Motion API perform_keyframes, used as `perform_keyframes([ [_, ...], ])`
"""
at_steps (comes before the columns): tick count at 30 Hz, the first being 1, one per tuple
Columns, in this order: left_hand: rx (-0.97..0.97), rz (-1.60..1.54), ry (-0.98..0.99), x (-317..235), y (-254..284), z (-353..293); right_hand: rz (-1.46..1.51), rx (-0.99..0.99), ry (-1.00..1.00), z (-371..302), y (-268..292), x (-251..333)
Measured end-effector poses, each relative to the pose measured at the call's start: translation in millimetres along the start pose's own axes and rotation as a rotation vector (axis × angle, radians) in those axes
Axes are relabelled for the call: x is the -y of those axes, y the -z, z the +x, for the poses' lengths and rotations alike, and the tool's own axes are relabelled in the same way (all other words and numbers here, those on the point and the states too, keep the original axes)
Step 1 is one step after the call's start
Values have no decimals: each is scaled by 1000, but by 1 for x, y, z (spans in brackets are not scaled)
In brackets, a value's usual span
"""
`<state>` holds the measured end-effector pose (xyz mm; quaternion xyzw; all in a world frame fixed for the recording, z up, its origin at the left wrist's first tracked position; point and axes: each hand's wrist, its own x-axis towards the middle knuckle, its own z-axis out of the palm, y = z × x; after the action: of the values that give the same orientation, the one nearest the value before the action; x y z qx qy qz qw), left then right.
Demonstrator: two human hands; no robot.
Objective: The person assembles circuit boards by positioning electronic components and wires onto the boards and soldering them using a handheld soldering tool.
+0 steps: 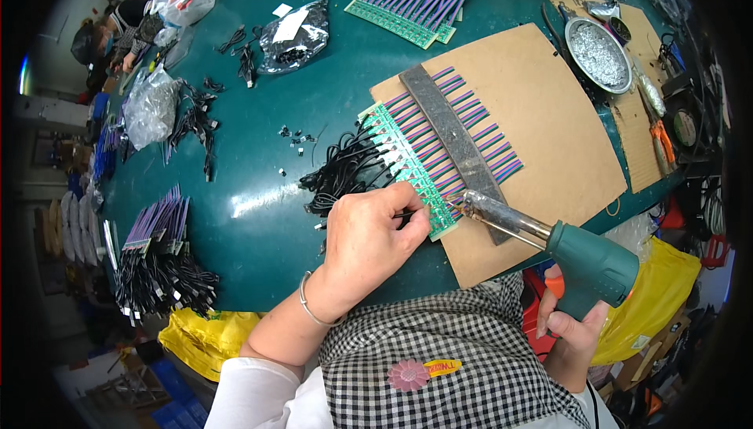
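The green circuit-board strip (pixel 406 164) lies on the edge of a brown board (pixel 561 127), its near end beside the fingertips of the left hand (pixel 367 231). That hand is closed in a pinch on one of the black cables (pixel 345 164), which bunch along the strip's left side. The right hand (pixel 576 327) grips a dark green soldering gun (pixel 592 268), a finger at its orange trigger; the tip reaches the strip's near end, though whether it touches cannot be told. Right of the strip, a dark flat bar (pixel 455 147) lies across the coloured wires (pixel 492 143). Beyond, a round metal bowl (pixel 625 84) holds silvery, crumpled-looking material, and a clear plastic bag (pixel 315 25) holds black items under a white paper slip (pixel 291 26).
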<state>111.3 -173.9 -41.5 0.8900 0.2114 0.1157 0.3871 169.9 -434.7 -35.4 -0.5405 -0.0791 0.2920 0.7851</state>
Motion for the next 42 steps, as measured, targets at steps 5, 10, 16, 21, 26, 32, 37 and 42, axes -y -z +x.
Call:
perform_keyframes([
  [5, -2, 14, 4, 1, 1, 0, -87, 128, -34, -3, 18, -9],
  [10, 29, 58, 65, -2, 1, 1, -32, 53, -5, 6, 5, -5],
  [16, -23, 50, -37, -7, -2, 6, 73, 31, 271, 37, 21, 10],
  [21, -56, 28, -38, -4, -3, -1, 218, -129, 531, 66, 41, 42],
  [26, -34, 38, -18, -5, -1, -4, -106, -416, 385, 115, 61, 57],
  [32, -66, 104, 0, -10, 2, -7, -45, -512, 453, 122, 61, 56],
  [37, 30, 163, -112, -13, 16, -8, -225, -373, 437, 90, 53, 48],
  [42, 63, 135, -95, -17, 38, -28, -342, -280, 443, 62, 48, 49],
])
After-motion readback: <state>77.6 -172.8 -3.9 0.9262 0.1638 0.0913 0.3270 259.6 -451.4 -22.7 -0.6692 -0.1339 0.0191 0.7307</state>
